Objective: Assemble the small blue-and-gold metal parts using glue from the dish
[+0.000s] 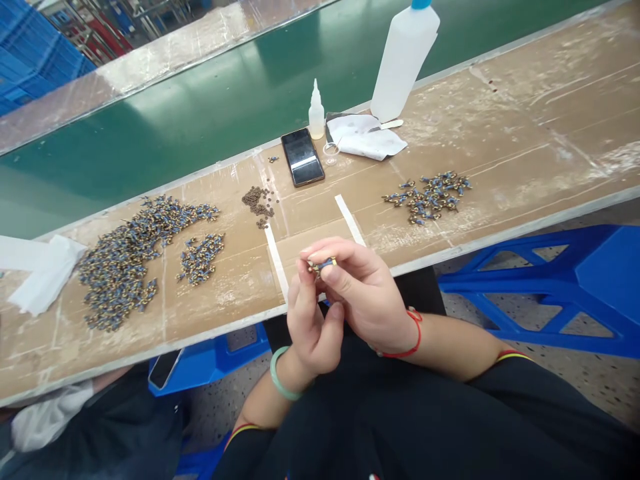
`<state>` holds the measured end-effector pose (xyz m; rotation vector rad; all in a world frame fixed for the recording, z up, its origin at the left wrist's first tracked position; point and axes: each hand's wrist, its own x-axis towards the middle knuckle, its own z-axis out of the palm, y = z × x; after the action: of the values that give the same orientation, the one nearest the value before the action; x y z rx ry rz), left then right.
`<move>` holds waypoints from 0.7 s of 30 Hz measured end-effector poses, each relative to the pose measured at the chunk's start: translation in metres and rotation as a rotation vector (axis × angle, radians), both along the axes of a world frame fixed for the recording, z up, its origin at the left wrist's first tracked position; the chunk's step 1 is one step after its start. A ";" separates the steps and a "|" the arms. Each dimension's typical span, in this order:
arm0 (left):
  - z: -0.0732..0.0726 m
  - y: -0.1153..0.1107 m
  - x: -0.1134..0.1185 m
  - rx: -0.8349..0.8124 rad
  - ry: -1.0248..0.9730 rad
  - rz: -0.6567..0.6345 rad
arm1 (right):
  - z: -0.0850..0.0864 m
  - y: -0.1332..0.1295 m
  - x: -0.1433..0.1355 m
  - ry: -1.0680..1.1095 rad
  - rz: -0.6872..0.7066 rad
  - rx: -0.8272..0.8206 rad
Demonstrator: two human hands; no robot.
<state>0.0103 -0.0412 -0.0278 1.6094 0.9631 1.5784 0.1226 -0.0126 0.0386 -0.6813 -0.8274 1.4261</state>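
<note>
A small blue and yellow figurine (327,263) is held just over the table's front edge. My right hand (367,287) pinches it between thumb and fingers. My left hand (314,327) is curled close beside, its fingertips against the figurine's left end; its thumb lies lower, near the right palm. The fingers partly cover the figurine, so its full shape is hidden. Beyond the hands lies a little heap of brown discs (256,199). Similar figurines form a large pile (120,267) and a smaller pile (201,259) on the left, with another group (433,195) on the right.
A phone (303,157), a small dropper bottle (316,115), a stained white sheet (363,135) and a large white bottle (406,60) stand or lie along the back. Behind the table (500,147) runs a green belt (210,93). Blue stools (540,287) flank me; another person sits at left.
</note>
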 end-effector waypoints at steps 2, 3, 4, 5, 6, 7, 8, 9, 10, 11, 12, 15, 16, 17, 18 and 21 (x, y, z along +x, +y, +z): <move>-0.002 0.004 0.001 0.094 0.047 0.035 | 0.000 0.000 0.000 0.004 0.017 -0.023; -0.004 0.007 0.002 0.141 0.062 0.055 | 0.000 -0.001 0.000 0.006 0.022 -0.030; -0.005 0.009 0.002 0.179 0.071 0.067 | 0.000 -0.001 0.001 0.009 0.024 -0.033; -0.006 0.011 0.003 0.218 0.082 0.073 | -0.001 -0.001 0.001 0.011 0.024 -0.034; -0.007 0.014 0.004 0.255 0.096 0.075 | -0.001 -0.002 0.001 0.013 0.022 -0.033; -0.007 0.015 0.004 0.286 0.114 0.073 | -0.001 -0.002 0.001 0.015 0.022 -0.032; -0.007 0.017 0.004 0.308 0.134 0.071 | -0.001 -0.003 0.001 0.018 0.023 -0.031; -0.007 0.019 0.005 0.327 0.149 0.075 | -0.002 -0.004 0.001 0.022 0.030 -0.030; -0.007 0.020 0.005 0.342 0.154 0.088 | -0.002 -0.004 0.001 0.027 0.040 -0.031; -0.006 0.022 0.005 0.359 0.149 0.107 | -0.002 -0.005 0.001 0.034 0.052 -0.030; -0.005 0.024 0.006 0.378 0.140 0.122 | -0.002 -0.006 0.002 0.043 0.062 -0.028; -0.003 0.031 0.005 0.425 0.131 0.122 | -0.003 -0.006 0.004 0.075 0.067 -0.011; -0.002 0.033 0.005 0.431 0.135 0.108 | -0.003 -0.006 0.005 0.081 0.064 -0.004; -0.002 0.034 0.004 0.431 0.141 0.093 | -0.003 -0.006 0.006 0.082 0.061 0.003; -0.002 0.034 0.003 0.423 0.145 0.079 | -0.003 -0.005 0.007 0.077 0.059 0.009; -0.004 0.032 -0.002 0.370 0.166 0.048 | -0.001 -0.002 0.010 0.059 0.047 0.025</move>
<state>0.0083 -0.0091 -0.0320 2.0091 0.8320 1.7542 0.1330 -0.0150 0.0374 -0.6018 -0.8184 1.4690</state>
